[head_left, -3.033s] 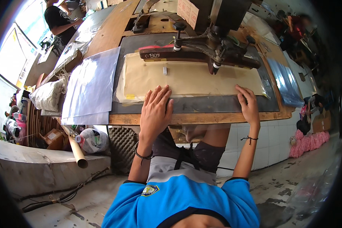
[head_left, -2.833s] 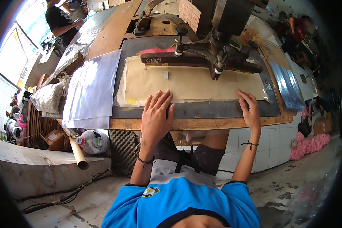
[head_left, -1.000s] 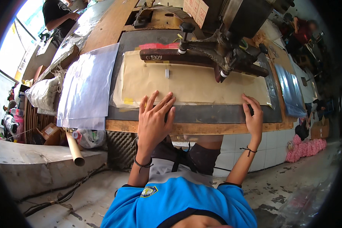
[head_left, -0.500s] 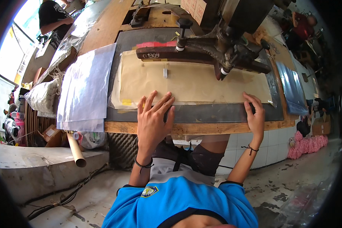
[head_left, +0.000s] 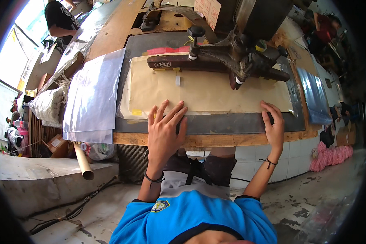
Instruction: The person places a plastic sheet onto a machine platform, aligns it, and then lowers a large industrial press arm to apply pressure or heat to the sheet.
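Two hands are counted on the surface (head_left: 199,140): a left hand (head_left: 163,132) and a right hand (head_left: 274,127), each laid flat. One tan paper sheet (head_left: 207,91) is seen beneath one dark metal press arm (head_left: 219,61). One stack of clear plastic sheets (head_left: 94,95) is counted, one cardboard tube (head_left: 83,162), and one other person (head_left: 61,18).

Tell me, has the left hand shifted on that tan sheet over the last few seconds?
No. The left hand stays flat on the tan sheet's near edge, left of the press arm.
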Demonstrator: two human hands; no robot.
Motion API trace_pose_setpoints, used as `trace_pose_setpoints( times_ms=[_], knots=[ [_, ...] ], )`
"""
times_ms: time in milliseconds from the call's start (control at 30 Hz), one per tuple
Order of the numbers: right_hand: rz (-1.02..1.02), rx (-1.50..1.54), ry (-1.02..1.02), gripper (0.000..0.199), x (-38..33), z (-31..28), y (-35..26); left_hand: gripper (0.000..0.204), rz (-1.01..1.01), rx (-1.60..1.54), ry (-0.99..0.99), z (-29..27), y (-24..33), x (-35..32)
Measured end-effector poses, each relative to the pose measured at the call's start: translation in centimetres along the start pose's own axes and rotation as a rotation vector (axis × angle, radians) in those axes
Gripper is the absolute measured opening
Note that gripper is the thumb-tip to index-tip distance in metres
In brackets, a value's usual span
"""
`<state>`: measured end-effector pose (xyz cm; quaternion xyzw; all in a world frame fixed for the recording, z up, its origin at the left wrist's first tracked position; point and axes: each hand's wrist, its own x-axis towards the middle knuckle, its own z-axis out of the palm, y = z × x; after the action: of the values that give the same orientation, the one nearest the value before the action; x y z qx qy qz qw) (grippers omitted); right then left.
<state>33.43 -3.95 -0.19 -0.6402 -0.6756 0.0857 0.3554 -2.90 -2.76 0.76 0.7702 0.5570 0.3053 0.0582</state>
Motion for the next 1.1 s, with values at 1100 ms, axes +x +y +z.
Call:
trace_pose_setpoints(
  times_ms=[1100],
  knots=[
    [-0.021,-0.014,0.001,0.033,0.14,-0.28,-0.49,0.035,0.01,0.032,-0.05,-0.31,0.43,0.09]
  ],
)
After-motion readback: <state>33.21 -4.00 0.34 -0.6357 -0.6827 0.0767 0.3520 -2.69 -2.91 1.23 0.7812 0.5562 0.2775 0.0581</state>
